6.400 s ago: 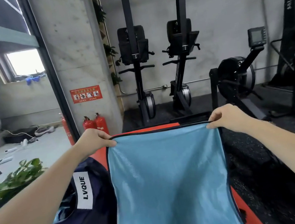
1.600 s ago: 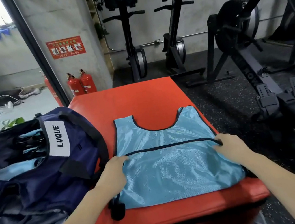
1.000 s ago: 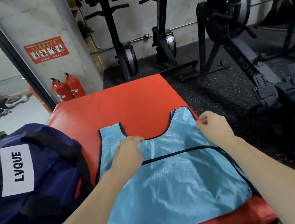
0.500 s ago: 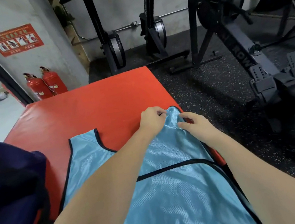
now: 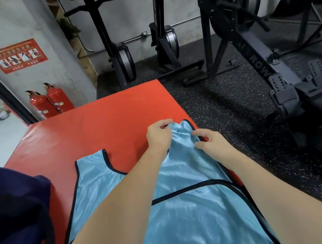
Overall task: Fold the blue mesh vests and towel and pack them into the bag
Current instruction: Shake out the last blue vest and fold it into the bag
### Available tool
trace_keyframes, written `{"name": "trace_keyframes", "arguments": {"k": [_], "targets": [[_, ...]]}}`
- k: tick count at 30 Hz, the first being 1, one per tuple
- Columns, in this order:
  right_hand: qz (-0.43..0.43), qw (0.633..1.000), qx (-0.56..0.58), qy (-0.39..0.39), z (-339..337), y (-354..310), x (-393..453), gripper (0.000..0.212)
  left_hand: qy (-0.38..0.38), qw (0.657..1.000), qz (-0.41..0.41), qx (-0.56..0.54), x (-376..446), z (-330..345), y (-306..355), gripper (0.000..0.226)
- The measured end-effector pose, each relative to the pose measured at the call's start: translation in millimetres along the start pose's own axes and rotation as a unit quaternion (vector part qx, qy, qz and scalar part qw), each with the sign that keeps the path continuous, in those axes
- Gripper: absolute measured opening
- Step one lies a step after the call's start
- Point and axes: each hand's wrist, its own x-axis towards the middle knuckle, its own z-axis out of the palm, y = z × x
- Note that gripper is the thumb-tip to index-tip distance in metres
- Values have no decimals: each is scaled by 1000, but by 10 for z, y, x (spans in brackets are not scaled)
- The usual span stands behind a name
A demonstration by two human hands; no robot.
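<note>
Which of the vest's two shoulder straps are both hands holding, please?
The far-right strap, near the mat's edge; the left hand and right hand pinch it. The left strap lies flat, untouched.

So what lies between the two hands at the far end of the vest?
In the head view, only the vest's bunched right shoulder strap; left hand and right hand pinch it.

Both forearms reached forward, close together; the left hand (image 5: 159,135) and right hand (image 5: 210,142) each pinched cloth with curled fingers, nearly touching
</note>
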Motion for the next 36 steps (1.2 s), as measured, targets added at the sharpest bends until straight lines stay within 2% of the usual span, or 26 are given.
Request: {"name": "trace_keyframes", "arguments": {"k": [4, 9, 12, 14, 16, 20, 26, 28, 31, 33, 36], "targets": [[11, 999, 35, 33, 31, 6, -13, 35, -29, 994, -28, -100, -4, -97, -39, 47], [6, 997, 63, 50, 50, 33, 10, 29, -48, 992, -29, -110, 3, -90, -76, 66], [14, 998, 48, 42, 73, 47, 16, 37, -16, 995, -41, -92, 40, -78, -120, 50], [28, 999, 37, 30, 79, 45, 27, 50, 4, 999, -28, -26, 46, -76, -116, 34], [43, 998, 31, 16, 64, -9, 49, 54, 4, 997, 8, 74, 57, -52, -134, 32], [30, 999, 13, -3, 53, -138, 251, 46, -28, 982, 56, 179, 61, -10, -137, 37], [4, 993, 115, 8, 39, -313, 524, 37, -15, 966, 118, 229, 46, 17, -291, 30], [8, 997, 79, 6, 36, -311, 541, 45, -18, 962, 136, 234, 27, 0, -302, 30], [23, 997, -75, -8, 52, -287, 496, 66, -34, 947, 155, 281, -66, -46, -326, 32], [17, 991, -132, 4, 65, -309, 430, 63, -26, 935, 155, 319, -155, -128, -336, 29], [-38, 971, -233, 45, 103, -352, 276, 56, -28, 924, 140, 354, -372, -372, -316, 31]]}}
